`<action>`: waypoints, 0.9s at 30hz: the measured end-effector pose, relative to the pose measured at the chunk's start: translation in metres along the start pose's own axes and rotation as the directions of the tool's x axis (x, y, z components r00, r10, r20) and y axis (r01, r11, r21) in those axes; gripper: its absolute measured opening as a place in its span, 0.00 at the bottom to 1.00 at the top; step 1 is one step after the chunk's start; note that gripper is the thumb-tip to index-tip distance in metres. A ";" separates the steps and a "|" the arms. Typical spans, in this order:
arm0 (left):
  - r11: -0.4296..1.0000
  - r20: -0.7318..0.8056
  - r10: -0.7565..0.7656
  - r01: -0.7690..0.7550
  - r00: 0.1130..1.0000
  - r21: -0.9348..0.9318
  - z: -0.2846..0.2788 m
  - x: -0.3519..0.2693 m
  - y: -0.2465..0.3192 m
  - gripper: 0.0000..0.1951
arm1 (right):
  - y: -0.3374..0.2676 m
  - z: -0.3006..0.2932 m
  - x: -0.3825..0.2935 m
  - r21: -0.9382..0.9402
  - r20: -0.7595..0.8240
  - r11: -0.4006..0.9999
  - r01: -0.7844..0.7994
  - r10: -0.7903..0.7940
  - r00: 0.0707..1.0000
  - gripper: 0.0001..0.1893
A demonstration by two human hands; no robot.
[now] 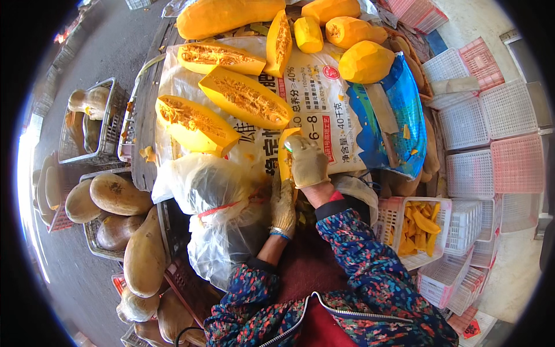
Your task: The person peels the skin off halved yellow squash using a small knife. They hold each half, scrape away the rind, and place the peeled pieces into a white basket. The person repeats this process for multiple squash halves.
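My left hand (283, 210), in a soiled knit glove, holds a narrow wedge of peeled orange pumpkin (285, 165) from its near end. Over the wedge, my gloved right hand (308, 160) is closed on a small tool (288, 146) with a shiny, greenish edge. Most of that tool is hidden by the fingers. Beyond the hands lie seeded pumpkin pieces: one half (247, 97), another at the left (195, 126), a third behind (221, 57) and an upright wedge (278, 43). All rest on a printed fertilizer sack (312, 99).
A cleaver (382, 108) lies on the sack's blue end, near a peeled pumpkin chunk (367, 62). Cut strips fill a white basket (418, 230) at right, beside stacked plastic crates (470, 167). Unpeeled pumpkins (145, 251) crowd the left. A plastic-wrapped bundle (217, 204) sits by my left arm.
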State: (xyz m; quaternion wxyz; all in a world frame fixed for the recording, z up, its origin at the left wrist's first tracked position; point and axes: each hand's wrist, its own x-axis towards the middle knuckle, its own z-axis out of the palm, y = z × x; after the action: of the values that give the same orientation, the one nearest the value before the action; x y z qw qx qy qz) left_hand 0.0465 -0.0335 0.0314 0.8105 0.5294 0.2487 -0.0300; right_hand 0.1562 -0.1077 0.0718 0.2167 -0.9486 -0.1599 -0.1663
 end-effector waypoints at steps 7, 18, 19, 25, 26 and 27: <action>0.970 -0.012 0.136 -0.131 0.991 0.204 -0.003 0.006 -0.010 0.22 | -0.027 -0.022 -0.024 -0.117 0.224 0.992 0.041 -0.014 0.974 0.13; 0.628 0.136 0.452 -0.423 0.881 0.653 -0.017 0.011 -0.038 0.14 | -0.046 -0.059 -0.068 0.045 0.205 0.999 0.004 -0.013 0.979 0.12; 0.887 -0.002 0.219 -0.198 0.976 0.418 -0.012 0.009 -0.025 0.15 | -0.043 -0.063 -0.073 0.064 0.242 0.998 -0.023 0.007 0.970 0.12; 0.992 0.002 -0.040 0.040 0.999 -0.118 -0.003 0.011 -0.006 0.26 | -0.031 -0.089 -0.079 0.241 -0.089 0.966 -0.098 0.122 0.989 0.12; 0.990 -0.045 0.133 -0.135 0.990 -0.034 0.000 0.013 -0.013 0.25 | -0.021 -0.084 -0.084 0.170 -0.099 0.985 0.001 0.016 0.995 0.13; 0.993 -0.031 0.106 -0.107 0.994 -0.040 0.000 0.015 -0.009 0.25 | -0.003 -0.073 -0.094 0.011 0.258 0.999 -0.052 0.048 0.965 0.13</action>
State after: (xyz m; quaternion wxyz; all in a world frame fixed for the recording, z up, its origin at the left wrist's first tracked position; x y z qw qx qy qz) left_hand 0.0572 -0.0341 0.0174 0.8181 0.5253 0.2323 0.0260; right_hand 0.0531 -0.1612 0.0989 0.2067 -0.9639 -0.1643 -0.0346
